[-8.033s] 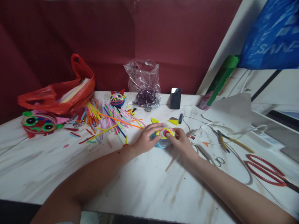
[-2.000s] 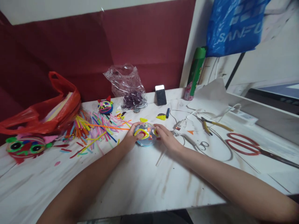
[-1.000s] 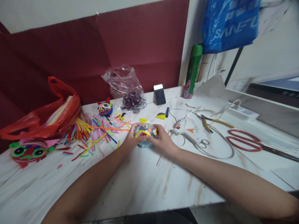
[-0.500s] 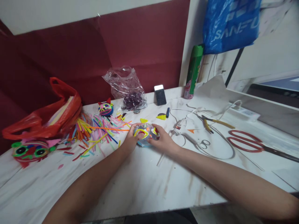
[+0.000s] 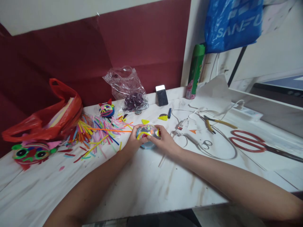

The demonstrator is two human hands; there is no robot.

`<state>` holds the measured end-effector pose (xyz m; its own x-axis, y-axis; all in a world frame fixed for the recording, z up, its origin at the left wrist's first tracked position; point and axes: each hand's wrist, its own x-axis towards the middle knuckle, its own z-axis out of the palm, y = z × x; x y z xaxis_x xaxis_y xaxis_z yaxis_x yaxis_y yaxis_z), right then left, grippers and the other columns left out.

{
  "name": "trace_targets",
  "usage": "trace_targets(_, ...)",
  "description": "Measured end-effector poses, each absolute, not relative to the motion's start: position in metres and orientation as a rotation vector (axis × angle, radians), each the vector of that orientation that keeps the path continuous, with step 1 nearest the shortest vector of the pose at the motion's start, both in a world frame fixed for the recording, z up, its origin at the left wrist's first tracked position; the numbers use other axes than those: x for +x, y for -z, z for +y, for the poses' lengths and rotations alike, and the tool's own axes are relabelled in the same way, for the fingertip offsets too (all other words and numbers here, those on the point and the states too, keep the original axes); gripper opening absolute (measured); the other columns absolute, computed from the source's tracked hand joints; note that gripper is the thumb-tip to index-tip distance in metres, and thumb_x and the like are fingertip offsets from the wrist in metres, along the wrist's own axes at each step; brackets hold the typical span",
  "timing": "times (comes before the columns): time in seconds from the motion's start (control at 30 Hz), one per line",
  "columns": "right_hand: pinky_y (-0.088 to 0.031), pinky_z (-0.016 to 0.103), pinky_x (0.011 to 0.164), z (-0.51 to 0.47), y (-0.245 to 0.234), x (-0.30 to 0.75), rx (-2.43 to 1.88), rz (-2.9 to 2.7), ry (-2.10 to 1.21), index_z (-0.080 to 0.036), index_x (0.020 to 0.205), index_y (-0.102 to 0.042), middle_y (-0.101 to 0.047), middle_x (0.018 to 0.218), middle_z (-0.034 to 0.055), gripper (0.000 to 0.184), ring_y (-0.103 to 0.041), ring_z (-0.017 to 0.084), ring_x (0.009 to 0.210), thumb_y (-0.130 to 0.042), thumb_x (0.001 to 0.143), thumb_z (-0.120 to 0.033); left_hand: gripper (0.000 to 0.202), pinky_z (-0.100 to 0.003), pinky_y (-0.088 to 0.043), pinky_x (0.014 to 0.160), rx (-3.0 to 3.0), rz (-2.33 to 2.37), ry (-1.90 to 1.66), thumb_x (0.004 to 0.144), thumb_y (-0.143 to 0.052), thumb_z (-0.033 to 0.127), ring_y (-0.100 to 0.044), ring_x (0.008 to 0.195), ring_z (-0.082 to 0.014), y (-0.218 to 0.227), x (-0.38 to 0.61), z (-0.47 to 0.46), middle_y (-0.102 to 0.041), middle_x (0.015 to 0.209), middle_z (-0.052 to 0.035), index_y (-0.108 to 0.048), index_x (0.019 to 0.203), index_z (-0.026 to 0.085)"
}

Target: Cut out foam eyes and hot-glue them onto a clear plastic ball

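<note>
A round, bluish ball-shaped craft piece (image 5: 147, 145) with yellow, red and orange trim sits between my hands, just above or on the table. My left hand (image 5: 133, 139) wraps its left side. Across from it, my right hand (image 5: 164, 140) grips the right side, the thumb pressed on the yellow trim at the front. Much of the ball is hidden by the fingers. Behind it lie yellow triangular pieces (image 5: 163, 118). A white glue gun (image 5: 195, 142) with its cord lies to the right, beside an orange triangle (image 5: 193, 131).
Colourful pipe cleaners (image 5: 101, 134) spread at left, near two decorated face balls (image 5: 106, 109) and a red plastic bag (image 5: 63, 108). Red-handled scissors (image 5: 248, 142), pliers (image 5: 219, 122) and a power strip (image 5: 246, 113) are at right. A green spray can (image 5: 195, 71) stands behind.
The ball has turned a little in my hands, so its yellow-edged red shape shows less. My right thumb has shifted up onto the front trim.
</note>
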<state>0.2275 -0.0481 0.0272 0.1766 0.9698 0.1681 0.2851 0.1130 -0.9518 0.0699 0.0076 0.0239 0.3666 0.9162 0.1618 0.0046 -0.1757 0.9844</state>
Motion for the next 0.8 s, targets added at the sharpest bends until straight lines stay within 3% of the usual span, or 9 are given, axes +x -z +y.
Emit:
trace_targets(0.5,-0.049,0.037,0.078,-0.043,-0.021,0.234,-1.445,-1.407,-0.677,-0.012,0.118,-0.051,-0.065,0.104,0.013,0.065,-0.061,0.024,0.088,-0.062,0.07,-0.055,0.067,-0.031,-0.049,0.08,1.47,0.801,-1.045,0.055,-0.082,0.032,-0.061,0.094,-0.0212,-0.023,0.074,0.005,-0.062,0.108,-0.0049,-0.05,0.113,0.021)
trace_targets(0.8,-0.05,0.037,0.074,-0.036,-0.009,0.251,-1.369,-1.37,-0.716,-0.017,0.107,-0.057,-0.067,0.096,0.0072,0.056,-0.06,0.023,0.082,-0.064,0.07,-0.06,0.082,-0.043,-0.041,0.099,1.283,0.487,-0.958,0.054,-0.086,0.035,-0.052,0.119,-0.0319,-0.006,0.069,0.013,-0.056,0.129,-0.0099,-0.049,0.126,0.022)
